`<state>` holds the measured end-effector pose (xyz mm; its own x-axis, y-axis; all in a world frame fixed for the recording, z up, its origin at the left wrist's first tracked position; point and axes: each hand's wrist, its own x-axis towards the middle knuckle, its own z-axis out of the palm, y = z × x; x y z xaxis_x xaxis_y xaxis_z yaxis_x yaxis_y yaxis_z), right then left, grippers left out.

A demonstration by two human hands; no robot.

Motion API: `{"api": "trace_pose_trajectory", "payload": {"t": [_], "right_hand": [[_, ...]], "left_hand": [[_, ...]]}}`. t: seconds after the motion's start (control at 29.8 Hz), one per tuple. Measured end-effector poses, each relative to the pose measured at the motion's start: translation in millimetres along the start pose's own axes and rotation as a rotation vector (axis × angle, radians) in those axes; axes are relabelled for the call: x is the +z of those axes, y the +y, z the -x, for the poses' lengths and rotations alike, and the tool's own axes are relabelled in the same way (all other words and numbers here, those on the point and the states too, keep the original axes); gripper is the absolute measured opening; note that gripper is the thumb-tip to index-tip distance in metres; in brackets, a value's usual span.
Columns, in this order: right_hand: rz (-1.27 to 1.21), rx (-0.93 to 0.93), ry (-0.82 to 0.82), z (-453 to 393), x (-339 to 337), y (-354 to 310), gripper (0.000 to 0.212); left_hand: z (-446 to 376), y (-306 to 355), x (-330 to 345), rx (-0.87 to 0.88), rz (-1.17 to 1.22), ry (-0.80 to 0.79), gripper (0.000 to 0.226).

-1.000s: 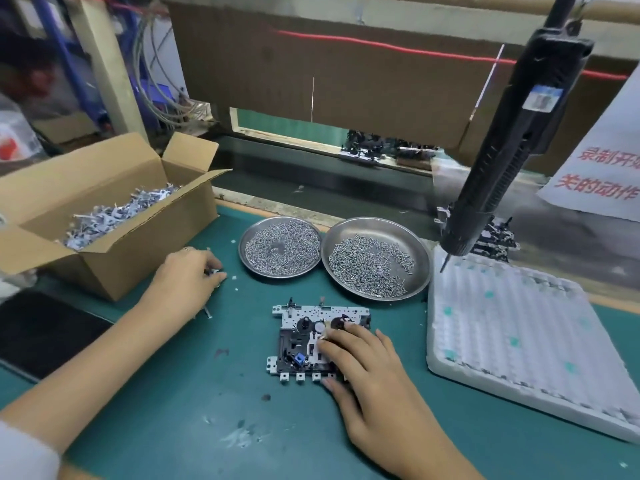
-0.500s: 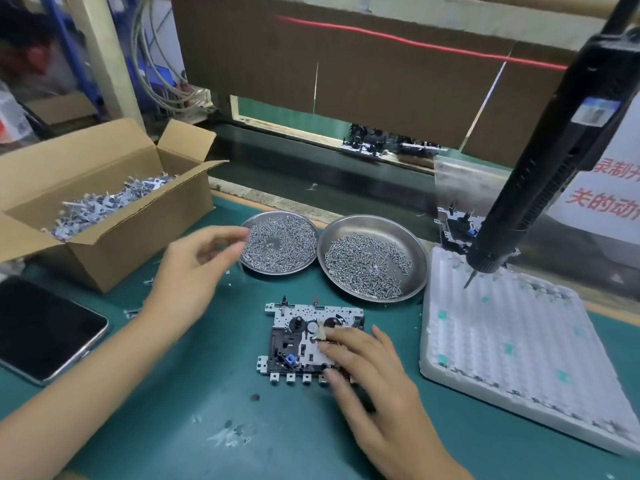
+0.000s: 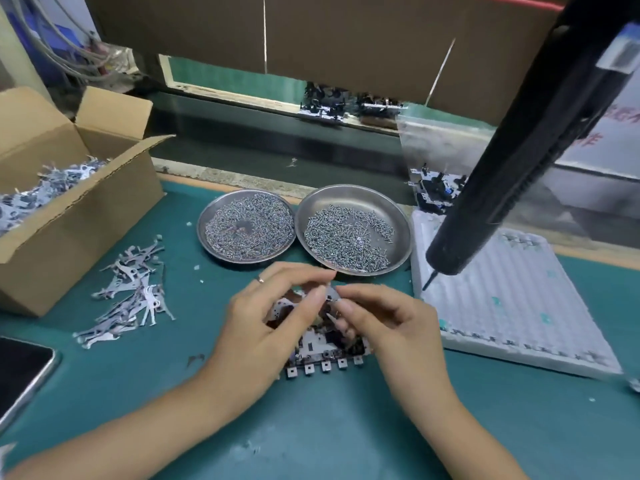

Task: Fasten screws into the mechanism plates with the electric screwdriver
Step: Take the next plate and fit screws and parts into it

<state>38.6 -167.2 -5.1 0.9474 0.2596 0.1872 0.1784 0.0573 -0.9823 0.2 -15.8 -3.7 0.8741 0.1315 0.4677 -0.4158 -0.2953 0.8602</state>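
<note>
A: Start at the left. What's on the tabletop [image 3: 346, 445]?

B: A dark phone [image 3: 20, 372] at the near left edge. Behind it stands an open cardboard box [image 3: 79, 216] full of small grey metal levers. A loose heap of the same metal levers [image 3: 135, 296] lies on the green mat just right of the box.

A: And in the middle?

B: Two round steel dishes sit side by side, rims almost touching. The left dish [image 3: 246, 226] holds a dense layer of tiny screws; the right dish [image 3: 353, 229] holds screws too, spread more thinly. Just near of them lies the mechanism plate [image 3: 325, 351], flat on the mat, its row of small square tabs facing the near edge.

A: The hands?

B: Both are over the plate. The left hand [image 3: 266, 327] has thumb and forefinger curled toward each other, pinching a small metal part [image 3: 331, 293] above the plate; there's a ring on one finger. The right hand [image 3: 388, 323] has its fingers [image 3: 341, 304] bent in, meeting the same part from the other side. How firmly it grips is blurred, but the tips are closed on the piece.

A: And the right side?

B: A white foam tray [image 3: 519, 306] lies on the mat. The black electric screwdriver [image 3: 526, 147] hangs tilted above it, bit pointing down at the tray's far left corner, held by neither hand. More assembled mechanisms [image 3: 436, 190] sit just beyond the tray.
</note>
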Motion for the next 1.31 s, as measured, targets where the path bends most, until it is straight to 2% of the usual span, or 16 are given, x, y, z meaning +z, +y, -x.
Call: {"api": "trace_pose_trajectory", "payload": {"t": [0.07, 0.13, 0.23, 0.3, 0.44, 0.57, 0.87, 1.11, 1.21, 1.31], "right_hand": [[0.232, -0.117, 0.008, -1, -5, 4, 0.028], [0.377, -0.200, -0.007, 0, -7, 10, 0.022], [0.499, -0.251, -0.035, 1, -9, 18, 0.015], [0.547, -0.283, -0.070, 2, -10, 21, 0.014], [0.524, -0.321, -0.154, 3, -9, 23, 0.016], [0.416, -0.278, -0.140, 5, -10, 26, 0.017], [0.417, -0.272, -0.199, 8, -12, 27, 0.017], [0.426, -0.232, -0.226, 7, -14, 27, 0.015], [0.520, -0.336, -0.259, 8, -14, 26, 0.010], [0.652, -0.439, -0.255, 11, -14, 28, 0.005]], "left_hand": [[1, -4, -5, 0.006, -0.077, -0.020, 0.014], [0, -8, -8, 0.004, -0.165, -0.036, 0.014], [1, -8, -10, -0.013, -0.312, -0.070, 0.011], [1, -8, -14, -0.110, -0.323, -0.094, 0.011], [-2, -7, -19, -0.280, -0.229, -0.192, 0.023], [-4, -8, -22, -0.404, -0.181, -0.274, 0.019], [-6, -7, -29, -0.468, -0.188, -0.372, 0.018], [-7, -7, -28, -0.499, -0.159, -0.388, 0.023], [-6, -6, -28, -0.503, -0.157, -0.393, 0.026], [-5, -5, -26, -0.521, -0.129, -0.384, 0.019]]}}
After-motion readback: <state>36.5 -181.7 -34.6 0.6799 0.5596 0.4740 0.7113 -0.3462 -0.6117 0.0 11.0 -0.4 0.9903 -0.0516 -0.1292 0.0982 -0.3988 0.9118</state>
